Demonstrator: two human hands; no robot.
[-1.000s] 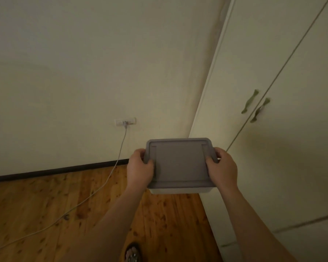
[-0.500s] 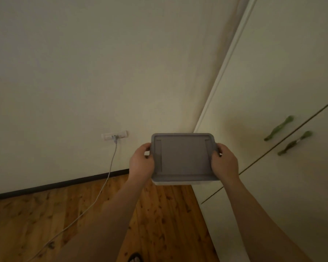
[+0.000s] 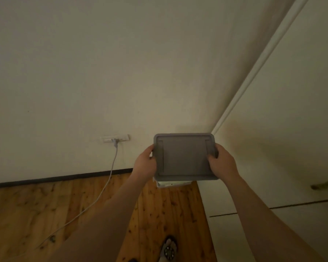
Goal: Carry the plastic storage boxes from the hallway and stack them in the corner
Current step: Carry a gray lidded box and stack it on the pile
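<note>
While storage box (image 3: 185,157) nears corner, left hand (image 3: 145,163), right hand (image 3: 222,163) grip clamps lid edges.

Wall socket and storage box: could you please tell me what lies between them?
Only bare wall separates the wall socket from the storage box, head view.

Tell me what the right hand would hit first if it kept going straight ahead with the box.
Likely the corner where the wall meets the wardrobe. Nothing shows between the right hand, gripping the box, and that corner, though depth is hard to judge.
</note>
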